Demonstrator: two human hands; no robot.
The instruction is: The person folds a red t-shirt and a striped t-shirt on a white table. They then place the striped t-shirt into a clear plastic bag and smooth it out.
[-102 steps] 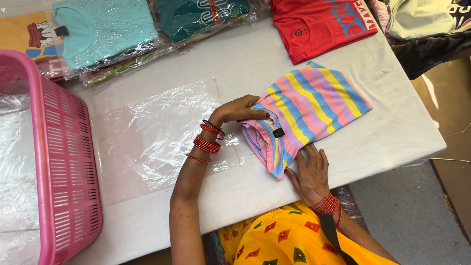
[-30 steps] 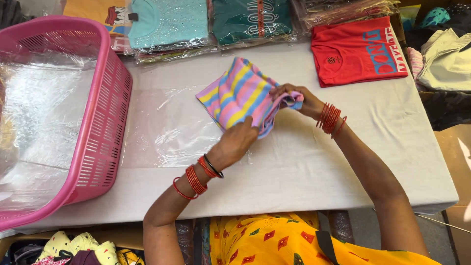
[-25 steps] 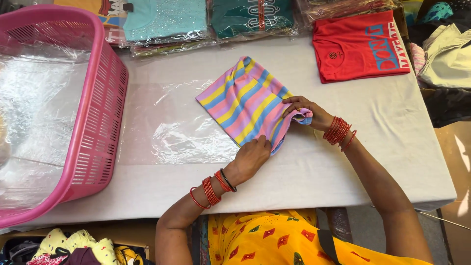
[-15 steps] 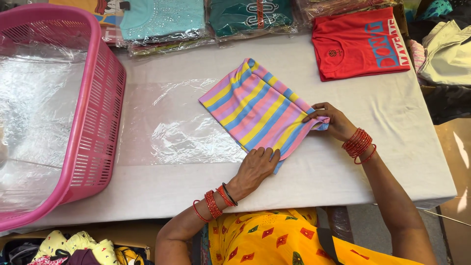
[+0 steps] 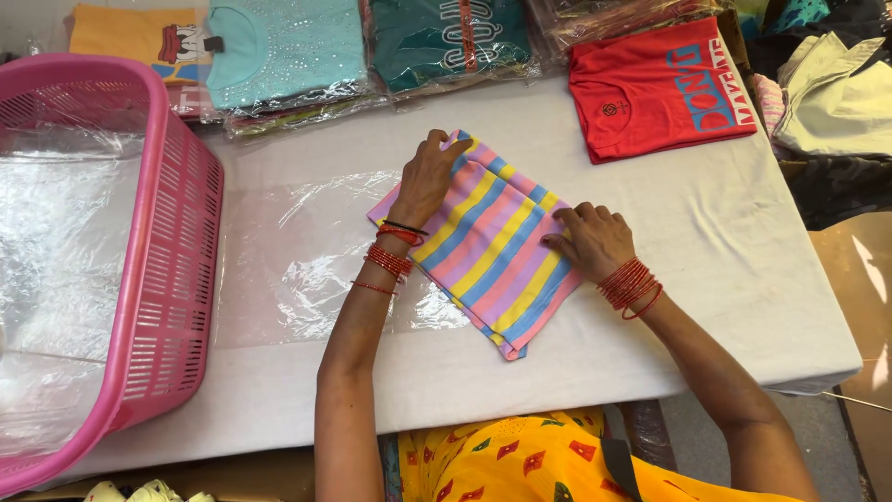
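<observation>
A white-covered table [image 5: 706, 270] carried everything. Under both hands lay a folded striped shirt [image 5: 497, 246], partly resting on a clear plastic bag [image 5: 297, 260] that spread out beyond the left hand. Further that way stood a pink basket [image 5: 177, 279]. Past the fingertips lay bagged shirts [image 5: 372, 46], and beyond the right hand a red shirt [image 5: 655, 93].

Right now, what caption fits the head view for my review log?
Both hands, left hand and right hand, press a folded striped garment flat on clear plastic bag, beside a pink basket.
</observation>
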